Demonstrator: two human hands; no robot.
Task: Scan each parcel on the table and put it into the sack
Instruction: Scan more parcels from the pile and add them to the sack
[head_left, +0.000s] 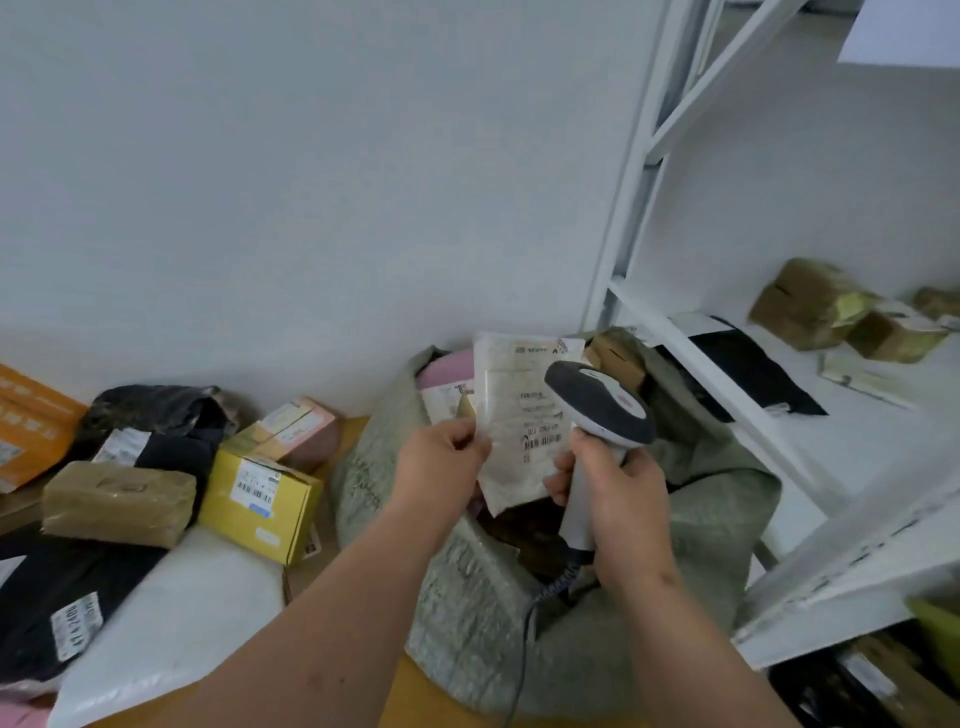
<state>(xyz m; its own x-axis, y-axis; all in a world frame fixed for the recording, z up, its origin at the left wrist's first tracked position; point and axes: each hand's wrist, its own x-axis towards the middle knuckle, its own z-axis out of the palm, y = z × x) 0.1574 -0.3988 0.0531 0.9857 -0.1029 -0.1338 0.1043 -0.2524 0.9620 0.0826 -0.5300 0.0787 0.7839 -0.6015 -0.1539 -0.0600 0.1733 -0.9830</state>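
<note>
My left hand (441, 462) pinches the left edge of a flat clear-plastic parcel (511, 415) with a printed label and barcode, held upright over the open grey-green woven sack (717, 499). My right hand (618, 493) grips the handle of a grey and white barcode scanner (597, 405), whose head sits just in front of the parcel's label. A pink parcel (447, 371) and a brown box (615, 358) lie inside the sack behind the held parcel.
On the table at left lie a yellow box (260, 504), a tape-wrapped brown box (119, 501), a pink box (296, 428), black bags (156, 415), an orange mailer (31, 421) and a white mailer (176, 618). White shelving (779, 415) with brown parcels (815, 306) stands at right.
</note>
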